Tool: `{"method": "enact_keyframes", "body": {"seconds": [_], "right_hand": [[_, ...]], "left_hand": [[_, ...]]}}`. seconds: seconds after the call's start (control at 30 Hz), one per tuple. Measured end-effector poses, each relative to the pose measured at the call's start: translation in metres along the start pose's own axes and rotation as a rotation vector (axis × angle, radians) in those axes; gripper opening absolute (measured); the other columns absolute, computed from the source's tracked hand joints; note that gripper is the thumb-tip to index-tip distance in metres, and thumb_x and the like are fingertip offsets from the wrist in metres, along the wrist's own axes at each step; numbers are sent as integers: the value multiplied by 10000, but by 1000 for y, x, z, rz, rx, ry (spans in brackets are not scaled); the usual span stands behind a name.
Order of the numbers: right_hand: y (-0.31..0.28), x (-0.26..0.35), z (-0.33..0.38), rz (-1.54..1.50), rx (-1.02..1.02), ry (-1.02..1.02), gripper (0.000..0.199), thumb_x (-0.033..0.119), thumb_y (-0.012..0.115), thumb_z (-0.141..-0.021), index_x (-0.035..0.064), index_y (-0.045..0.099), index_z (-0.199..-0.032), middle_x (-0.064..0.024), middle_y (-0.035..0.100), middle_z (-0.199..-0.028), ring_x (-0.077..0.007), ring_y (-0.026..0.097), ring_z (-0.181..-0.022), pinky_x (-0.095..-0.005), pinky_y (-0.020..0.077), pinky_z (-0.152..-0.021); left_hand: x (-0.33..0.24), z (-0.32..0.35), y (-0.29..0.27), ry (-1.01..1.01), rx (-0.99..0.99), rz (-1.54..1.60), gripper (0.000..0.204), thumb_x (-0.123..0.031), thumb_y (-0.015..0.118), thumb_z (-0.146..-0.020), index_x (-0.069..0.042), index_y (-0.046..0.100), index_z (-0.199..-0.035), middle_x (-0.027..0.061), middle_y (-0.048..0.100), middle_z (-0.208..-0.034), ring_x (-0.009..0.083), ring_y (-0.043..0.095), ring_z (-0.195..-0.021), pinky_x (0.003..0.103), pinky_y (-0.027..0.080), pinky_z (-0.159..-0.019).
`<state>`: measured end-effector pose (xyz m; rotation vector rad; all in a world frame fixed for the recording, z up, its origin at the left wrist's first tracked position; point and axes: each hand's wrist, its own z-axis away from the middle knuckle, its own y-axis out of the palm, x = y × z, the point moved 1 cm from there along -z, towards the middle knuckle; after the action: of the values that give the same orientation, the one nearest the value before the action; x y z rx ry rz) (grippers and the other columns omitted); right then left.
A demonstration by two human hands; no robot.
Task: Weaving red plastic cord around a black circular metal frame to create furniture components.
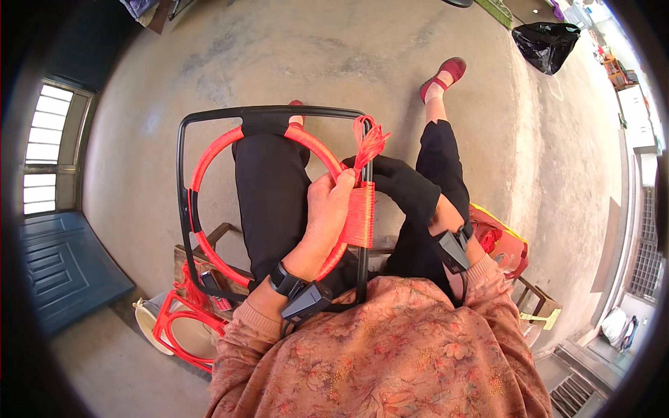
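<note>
A black metal frame (178,164), roughly square with rounded corners, lies over my lap. Inside it sits a ring (212,150) mostly wrapped in red cord, with bare black stretches. Red cord (359,221) is wound in a tight band joining the ring to the frame's right bar; a loose bundle of the cord (369,143) sticks up above. My left hand (327,209), bare, is closed on the ring beside the band, thumb by its upper edge. In a black glove, my right hand (397,184) is closed at the cord by the right bar, its fingertips partly hidden.
Another red frame (185,331) leans by a pale bucket (145,322) at lower left. A red container (500,244) with red cord stands at my right. Beyond, a black plastic bag (546,45) lies on the concrete floor (334,63). A blue panelled door (66,268) is at left.
</note>
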<state>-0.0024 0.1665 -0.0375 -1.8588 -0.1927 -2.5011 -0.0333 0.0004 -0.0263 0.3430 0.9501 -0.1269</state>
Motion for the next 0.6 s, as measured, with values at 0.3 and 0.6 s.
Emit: {"method": "enact_keyframes", "body": {"seconds": [0.3, 0.6], "right_hand": [[-15, 13, 6, 199, -204, 105, 265, 195, 667, -906, -19, 672, -1062, -80, 674, -1142, -133, 622, -950, -289, 474, -898], [-142, 37, 147, -289, -442, -598, 352, 261, 529, -947, 21, 568, -1203, -92, 621, -1077, -234, 621, -879, -354, 487, -781]], "left_hand": [[-5, 4, 1, 97, -57, 138, 209, -214, 629, -940, -6, 617, -943, 3, 605, -796, 60, 555, -698, 225, 453, -621], [-17, 13, -1, -12, 171, 85, 181, -190, 667, -923, -45, 566, -959, 37, 632, -790, 84, 607, -655, 219, 496, -591]]}}
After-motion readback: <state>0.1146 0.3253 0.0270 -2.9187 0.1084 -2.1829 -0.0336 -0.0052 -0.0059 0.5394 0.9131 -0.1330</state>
